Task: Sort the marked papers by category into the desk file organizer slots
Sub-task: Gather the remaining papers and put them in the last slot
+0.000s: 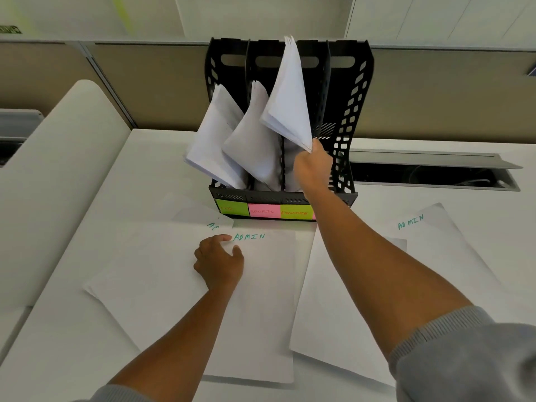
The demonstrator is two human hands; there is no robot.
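Right hand point(313, 163): pinches corner of white paper sheaf point(287, 103) in black plastic file organizer point(345, 123), frame centre.
Left hand point(219, 262): fingers curled, fingertips on white "ADMIN" sheet point(261, 285).

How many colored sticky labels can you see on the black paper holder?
3 fully: a green label at the left, a pink label marked SPORTS beside it, then a green label marked FINANCE. The right arm may hide another.
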